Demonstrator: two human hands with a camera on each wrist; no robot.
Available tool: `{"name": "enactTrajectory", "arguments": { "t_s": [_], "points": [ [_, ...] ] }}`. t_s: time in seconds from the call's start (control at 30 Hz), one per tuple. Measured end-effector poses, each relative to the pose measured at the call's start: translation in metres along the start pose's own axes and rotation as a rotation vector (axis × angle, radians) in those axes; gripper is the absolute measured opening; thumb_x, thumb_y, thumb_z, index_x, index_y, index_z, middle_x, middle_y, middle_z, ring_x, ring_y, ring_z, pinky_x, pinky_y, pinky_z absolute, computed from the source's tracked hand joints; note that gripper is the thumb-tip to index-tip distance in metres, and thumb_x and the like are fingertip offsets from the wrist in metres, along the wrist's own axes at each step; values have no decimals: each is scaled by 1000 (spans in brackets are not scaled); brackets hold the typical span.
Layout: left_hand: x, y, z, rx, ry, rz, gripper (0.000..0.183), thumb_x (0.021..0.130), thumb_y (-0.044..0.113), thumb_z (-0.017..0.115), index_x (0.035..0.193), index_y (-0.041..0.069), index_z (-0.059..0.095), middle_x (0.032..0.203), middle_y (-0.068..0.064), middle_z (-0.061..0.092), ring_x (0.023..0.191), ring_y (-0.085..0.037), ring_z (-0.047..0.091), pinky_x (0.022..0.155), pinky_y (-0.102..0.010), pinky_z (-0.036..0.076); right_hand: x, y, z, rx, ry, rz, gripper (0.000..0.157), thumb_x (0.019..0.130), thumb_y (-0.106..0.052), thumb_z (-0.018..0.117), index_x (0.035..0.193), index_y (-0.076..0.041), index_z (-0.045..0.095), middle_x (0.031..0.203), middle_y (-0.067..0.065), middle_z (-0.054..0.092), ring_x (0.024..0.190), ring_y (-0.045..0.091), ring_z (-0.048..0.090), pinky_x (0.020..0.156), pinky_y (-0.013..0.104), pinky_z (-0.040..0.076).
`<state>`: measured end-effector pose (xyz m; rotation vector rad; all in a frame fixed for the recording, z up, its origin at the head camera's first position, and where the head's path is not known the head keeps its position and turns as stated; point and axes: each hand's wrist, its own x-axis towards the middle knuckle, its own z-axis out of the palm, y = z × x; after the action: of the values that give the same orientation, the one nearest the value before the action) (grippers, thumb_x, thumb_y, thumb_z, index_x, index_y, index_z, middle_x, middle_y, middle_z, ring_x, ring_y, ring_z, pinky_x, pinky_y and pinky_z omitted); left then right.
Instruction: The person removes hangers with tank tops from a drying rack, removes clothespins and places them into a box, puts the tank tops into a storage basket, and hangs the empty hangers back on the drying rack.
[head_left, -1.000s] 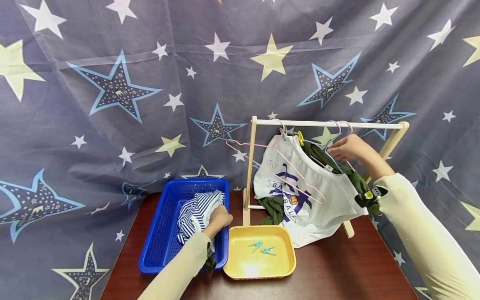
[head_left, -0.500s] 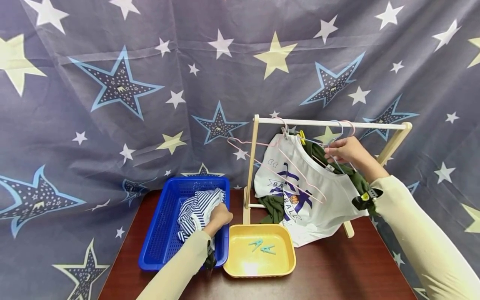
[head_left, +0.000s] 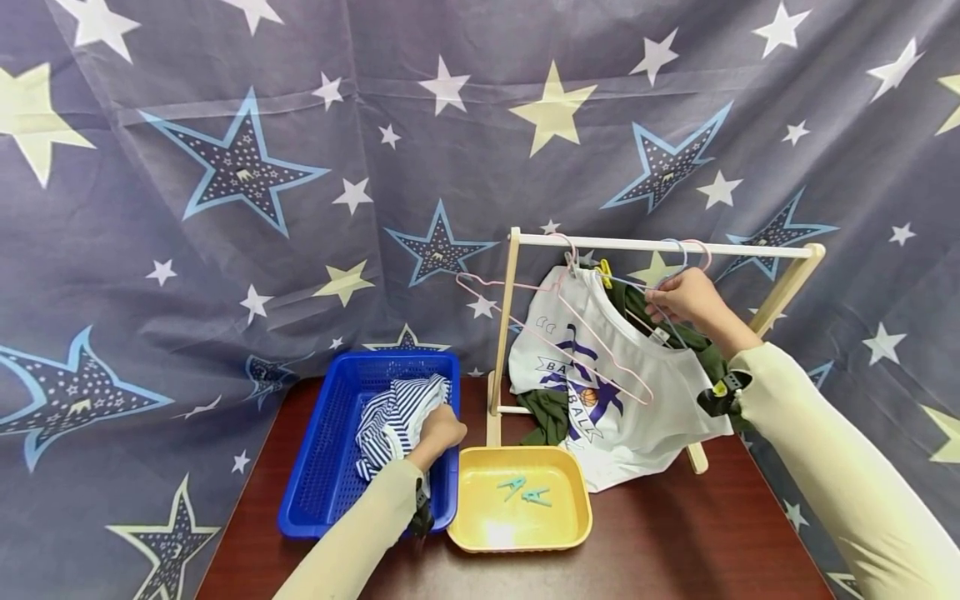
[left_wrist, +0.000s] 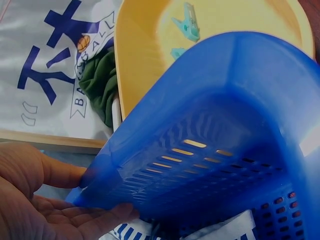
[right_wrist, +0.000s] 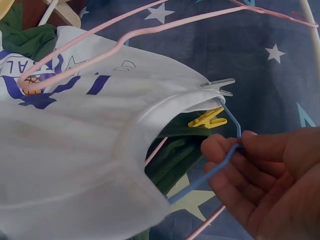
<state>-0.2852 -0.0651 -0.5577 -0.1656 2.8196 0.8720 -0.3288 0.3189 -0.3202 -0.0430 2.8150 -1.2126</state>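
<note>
white shirt (head_left: 652, 392), purple print on front, hangs tilted at the wooden rack (head_left: 787, 287), blue hanger (right_wrist: 195, 185) running through its neckline, hook up at the white rail (head_left: 622, 244). right hand (head_left: 686, 298) is on that hanger, thumb and index finger pinching the blue wire near the hook, other fingers loosely curled. pink hanger (right_wrist: 150, 29) hangs in front of the white shirt, slanting across the print, its hook at the left part of the rail. grey clip (right_wrist: 217, 85) and yellow clip (right_wrist: 209, 119) by the far side of the neckline, grey one on the white fabric; hard to tell what the yellow one bites. dark green garment (head_left: 543, 415) behind the white shirt, some of it showing low near the left post (head_left: 501, 350). left hand (head_left: 442, 432) straddles the right rim of the blue basket (head_left: 318, 454), thumb on the outside, fingers inside, gripping the wall. striped shirt (head_left: 401, 417) lies bunched in the basket next to that hand; cannot tell if the fingertips touch it. yellow tray (head_left: 487, 512) just beside the basket, teal clothespins (left_wrist: 189, 25) lying in it, two of them. both containers stand on the brown table (head_left: 645, 558), starry backdrop (head_left: 390, 83) behind. cream sleeves (head_left: 832, 450), dark wrist straps (head_left: 723, 393) on both arms.
</note>
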Motion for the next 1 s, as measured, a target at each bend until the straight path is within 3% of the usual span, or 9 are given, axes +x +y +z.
{"name": "enactTrajectory", "arguments": {
  "t_s": [0.23,0.6,0.8,1.0],
  "points": [
    [-2,2,-2,-6,4,-10,6,81,6,63,81,-1,63,80,-12,62,71,-23,55,67,-39,55,2,-6,1,32,35,-15,31,101,-10,61,108,20,66,67,0,75,59,5,70,58,25,58],
    [-1,1,-1,-12,1,-10,4,81,5,62,79,1,62,78,-11,61,70,-23,54,64,-38,53,-5,-19,-13,135,-23,1,28,102,-5,58,106,22,64,63,-9,71,58,5,69,60,23,59],
    [-1,1,0,-7,3,-2,4,80,5,61,78,1,62,79,-12,61,70,-24,54,64,-39,53,-15,-22,-25,128,-41,-2,26,103,-9,58,103,16,68,63,-12,71,60,3,69,60,22,59],
    [-2,1,-1,-11,4,-3,5,80,5,61,79,0,62,79,-12,60,70,-24,54,65,-39,53,-28,-21,-35,88,-54,-5,31,104,-12,58,108,18,67,68,-10,74,64,3,71,66,23,61]
  ]
}}
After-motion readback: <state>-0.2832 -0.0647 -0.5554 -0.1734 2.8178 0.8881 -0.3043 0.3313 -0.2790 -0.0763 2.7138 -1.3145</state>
